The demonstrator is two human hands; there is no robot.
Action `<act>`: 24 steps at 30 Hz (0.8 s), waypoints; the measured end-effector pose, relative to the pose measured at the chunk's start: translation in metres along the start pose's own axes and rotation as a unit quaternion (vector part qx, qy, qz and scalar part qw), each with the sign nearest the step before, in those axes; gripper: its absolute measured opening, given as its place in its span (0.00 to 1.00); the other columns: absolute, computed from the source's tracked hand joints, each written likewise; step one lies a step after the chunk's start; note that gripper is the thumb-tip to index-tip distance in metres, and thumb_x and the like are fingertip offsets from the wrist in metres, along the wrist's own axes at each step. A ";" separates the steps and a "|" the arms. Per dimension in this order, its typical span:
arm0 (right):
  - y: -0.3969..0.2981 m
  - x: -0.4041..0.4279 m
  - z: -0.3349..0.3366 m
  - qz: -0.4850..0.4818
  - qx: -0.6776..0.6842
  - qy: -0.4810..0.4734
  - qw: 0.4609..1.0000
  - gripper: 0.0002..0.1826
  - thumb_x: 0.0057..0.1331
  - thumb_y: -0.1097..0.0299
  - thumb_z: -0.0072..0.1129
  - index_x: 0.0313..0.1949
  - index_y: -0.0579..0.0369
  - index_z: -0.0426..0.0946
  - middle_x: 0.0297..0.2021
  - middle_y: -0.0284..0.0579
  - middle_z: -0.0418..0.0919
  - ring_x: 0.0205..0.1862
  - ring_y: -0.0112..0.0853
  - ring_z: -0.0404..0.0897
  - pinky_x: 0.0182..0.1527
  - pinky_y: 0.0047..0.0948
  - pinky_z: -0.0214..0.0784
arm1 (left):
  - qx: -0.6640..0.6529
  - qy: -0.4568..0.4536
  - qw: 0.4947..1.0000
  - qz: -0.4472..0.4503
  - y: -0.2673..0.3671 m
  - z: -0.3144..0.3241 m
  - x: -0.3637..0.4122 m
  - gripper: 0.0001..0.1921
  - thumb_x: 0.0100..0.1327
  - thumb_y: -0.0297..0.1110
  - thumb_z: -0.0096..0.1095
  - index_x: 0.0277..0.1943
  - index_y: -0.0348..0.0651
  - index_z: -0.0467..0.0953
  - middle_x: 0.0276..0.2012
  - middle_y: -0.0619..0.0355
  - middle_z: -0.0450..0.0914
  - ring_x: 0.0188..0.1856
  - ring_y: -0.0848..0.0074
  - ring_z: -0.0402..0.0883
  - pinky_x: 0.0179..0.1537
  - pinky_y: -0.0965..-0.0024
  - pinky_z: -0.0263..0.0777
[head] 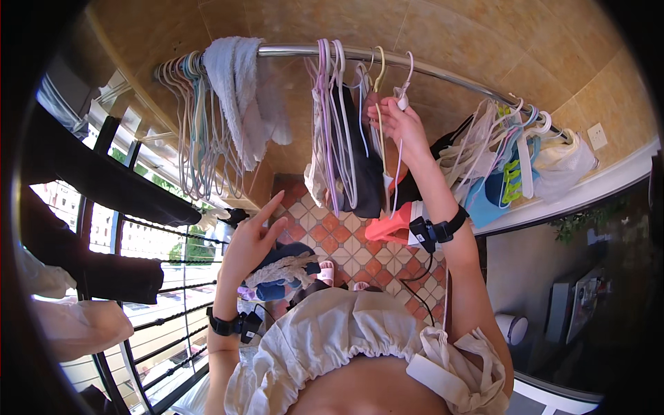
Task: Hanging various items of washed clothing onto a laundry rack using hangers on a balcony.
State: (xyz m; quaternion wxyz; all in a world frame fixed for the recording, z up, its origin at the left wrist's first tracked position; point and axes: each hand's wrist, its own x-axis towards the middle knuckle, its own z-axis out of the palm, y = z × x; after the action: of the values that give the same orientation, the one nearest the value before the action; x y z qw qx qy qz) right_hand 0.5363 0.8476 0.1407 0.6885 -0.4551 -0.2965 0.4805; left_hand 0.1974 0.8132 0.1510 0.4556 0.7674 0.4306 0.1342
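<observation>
My right hand (402,127) is raised to the hangers below a metal rail (290,50). It is beside a pink hanger (410,65) with a bit of white material at its neck, and its fingertips reach near a yellow hanger (382,62). Whether the fingers grip either hanger is hard to tell. My left hand (253,238) is lower at the left, empty, with index finger and thumb apart. Left of the right hand hang purple and white hangers (332,124) and a dark garment (368,176).
A pale towel (233,93) drapes over the rail, beside several bare hangers (194,124). More hangers and clothes (493,150) hang at the right. Below are a coral plastic object (386,230), piled clothes (282,270) and the tiled floor (332,228). Metal railings (176,290) line the left.
</observation>
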 end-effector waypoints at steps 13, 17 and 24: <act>-0.021 -0.145 -0.056 -0.126 -0.359 0.026 0.924 0.26 0.60 0.60 0.57 0.52 0.58 0.59 0.43 0.49 0.71 0.45 0.35 0.72 0.47 0.31 0.65 | 0.095 -0.211 0.972 0.039 -0.010 0.119 0.006 0.14 0.63 0.40 0.51 0.36 0.37 0.78 0.15 0.53 0.74 0.18 0.72 0.74 0.23 0.71 0.64; -0.046 -0.257 -0.134 0.015 -0.350 -0.185 0.918 0.29 0.59 0.59 0.59 0.56 0.55 0.59 0.53 0.48 0.65 0.52 0.34 0.67 0.52 0.29 0.62 | 0.073 -0.317 0.941 0.094 0.031 0.200 0.010 0.13 0.63 0.38 0.52 0.38 0.37 0.78 0.14 0.53 0.74 0.18 0.72 0.75 0.23 0.71 0.65; 0.018 -0.426 -0.266 0.078 -0.311 -0.104 0.941 0.50 0.46 0.50 0.69 0.62 0.59 0.51 0.63 0.54 0.49 0.65 0.40 0.53 0.60 0.33 0.53 | -0.052 -0.442 0.883 0.150 0.171 0.379 -0.006 0.13 0.67 0.35 0.46 0.41 0.33 0.75 0.22 0.59 0.76 0.22 0.83 0.74 0.26 0.81 0.65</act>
State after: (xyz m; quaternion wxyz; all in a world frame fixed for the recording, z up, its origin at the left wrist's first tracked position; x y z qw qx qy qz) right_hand 0.6000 0.3617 0.0279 0.4383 -0.6158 -0.4646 0.4612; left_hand 0.5127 0.5514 0.0837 0.6123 0.7778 0.0571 -0.1300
